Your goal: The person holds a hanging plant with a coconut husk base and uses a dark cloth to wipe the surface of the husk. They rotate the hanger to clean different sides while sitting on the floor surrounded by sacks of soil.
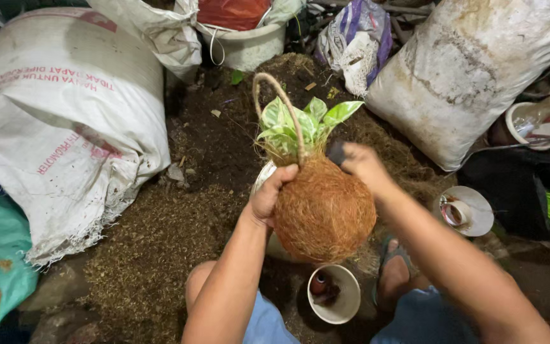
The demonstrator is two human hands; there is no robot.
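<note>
Fibre ball: a round ball of brown coconut fibre (324, 213) is sitting at the centre of the view, held up between both hands above the soil.
Plant: a small plant with green and cream leaves (300, 124) is growing out of the ball's top, toward 12 o'clock.
Handle: a thin loop of twine (280, 95) is arching up over the leaves from the ball's upper edge.
Left hand: the left hand (272, 194) is gripping the ball at its 9 o'clock side, fingers curled around the fibre with the thumb lying on the upper rim.
Right hand: the right hand (364, 165) is pressing on the ball's 1 o'clock shoulder, fingers closed narrowly around a small dark object (337, 153); what that object is, I cannot tell.
Soil: a heap of dark soil and loose fibre (179, 223) is spreading under the ball and out toward 9 o'clock.
White cup: a white cup (333, 294) is standing at 6 o'clock of the ball, between the person's knees.
Sacks: one large white sack (65, 127) is lying at 9 o'clock, another white sack (472, 70) at 2 o'clock.
Lid: a round white lid (472, 207) is resting at 3 o'clock, well apart from the ball.
</note>
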